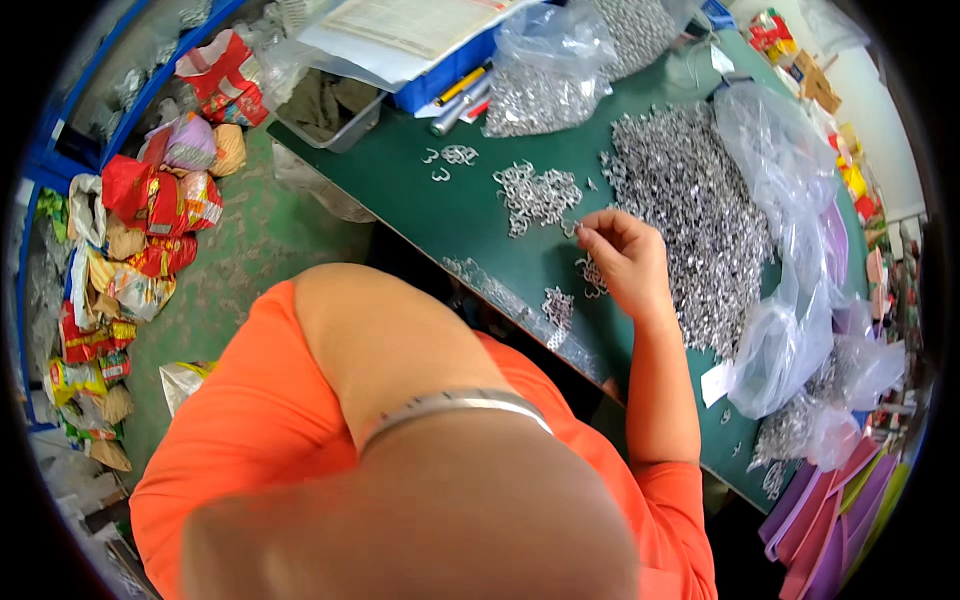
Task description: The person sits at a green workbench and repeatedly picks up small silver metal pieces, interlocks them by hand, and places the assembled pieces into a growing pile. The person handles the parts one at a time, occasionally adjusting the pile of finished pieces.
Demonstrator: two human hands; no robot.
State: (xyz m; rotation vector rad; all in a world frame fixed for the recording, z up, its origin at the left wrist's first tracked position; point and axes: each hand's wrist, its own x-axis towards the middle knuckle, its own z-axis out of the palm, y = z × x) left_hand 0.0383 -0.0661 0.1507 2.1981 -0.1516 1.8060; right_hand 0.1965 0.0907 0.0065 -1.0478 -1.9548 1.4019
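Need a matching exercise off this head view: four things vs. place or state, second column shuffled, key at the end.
Things
1. right hand
2. largest pile of metal pieces
3. yellow pen-like tool
4. pink and purple strips

Places and states
A. beside the blue container
B. at the lower right of the view
C. thumb and finger together at a small metal piece
D. heaped on the green tabletop, next to a clear plastic bag

Right pairs: 1-C, 2-D, 3-A, 4-B
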